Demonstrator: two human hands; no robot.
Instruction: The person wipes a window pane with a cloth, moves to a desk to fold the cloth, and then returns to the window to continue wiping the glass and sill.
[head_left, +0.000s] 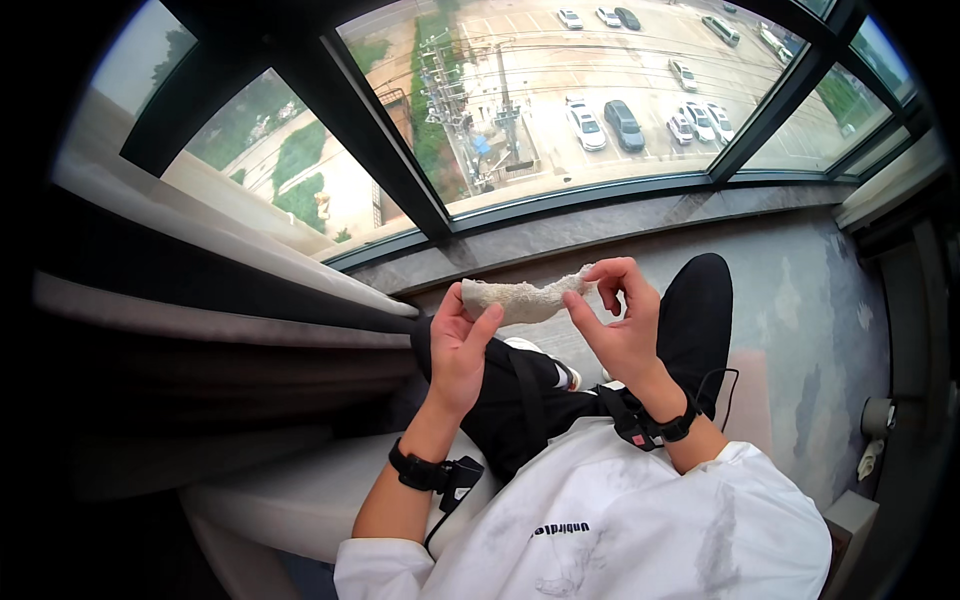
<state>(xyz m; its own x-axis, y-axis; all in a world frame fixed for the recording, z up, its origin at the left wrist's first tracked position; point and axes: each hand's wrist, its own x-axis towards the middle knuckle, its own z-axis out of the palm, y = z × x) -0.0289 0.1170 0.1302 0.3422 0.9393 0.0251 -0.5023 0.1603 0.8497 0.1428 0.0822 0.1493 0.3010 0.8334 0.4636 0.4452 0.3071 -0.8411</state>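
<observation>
A cream piece of rough, nubbly material (525, 301), perhaps cloth or a scrubbing pad, is stretched crosswise above my lap. Its top edge is ragged and dips near the right end. My left hand (463, 349) grips the left end, thumb across the front and fingers behind. At the right end, my right hand (626, 322) has its thumb and index fingertip on the edge, with the other fingers curled. The material hides part of the left fingers.
I sit on a pale upholstered seat (277, 495) facing a large window (600, 82) above a parking lot. Curtains (225, 262) hang at the left. A stone sill (585, 240) runs below the glass. Black wrist devices with cables (457, 476) are strapped to both forearms.
</observation>
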